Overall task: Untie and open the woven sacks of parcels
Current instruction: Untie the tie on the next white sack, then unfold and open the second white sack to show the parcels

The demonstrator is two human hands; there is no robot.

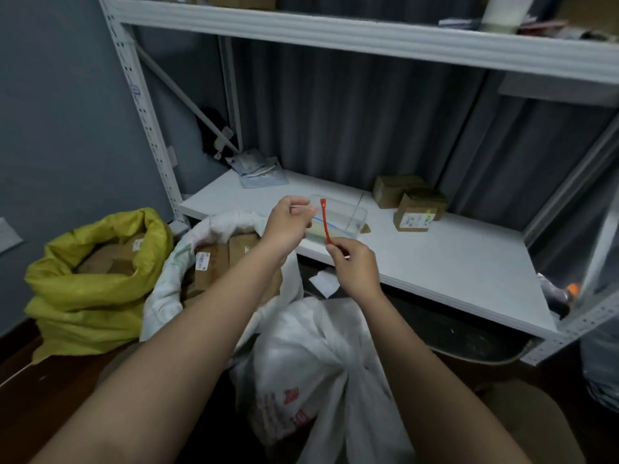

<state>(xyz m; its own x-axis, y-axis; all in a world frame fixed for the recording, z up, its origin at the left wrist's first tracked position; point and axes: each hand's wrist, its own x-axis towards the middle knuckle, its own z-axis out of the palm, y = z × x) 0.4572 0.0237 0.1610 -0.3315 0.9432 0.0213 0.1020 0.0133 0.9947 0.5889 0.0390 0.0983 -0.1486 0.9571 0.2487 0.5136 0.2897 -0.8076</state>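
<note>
Right grip [355, 266] pinches a red tie [325, 222]; left grip [288, 226] curls empty. Left of them, two opened sacks, yellow sack [83, 296] and white sack [167, 289], hold boxes; below, a third sack [318, 356] stays bunched.

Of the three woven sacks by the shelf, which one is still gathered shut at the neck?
The printed white woven sack nearest the camera: its neck is bunched closed, while the yellow woven sack and the other white woven sack gape open, showing cardboard boxes.

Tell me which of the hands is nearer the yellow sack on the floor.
The left. The left hand is raised over the open white sack that sits beside the yellow sack. The right hand, pinching the red tie, is farther from it.
</note>
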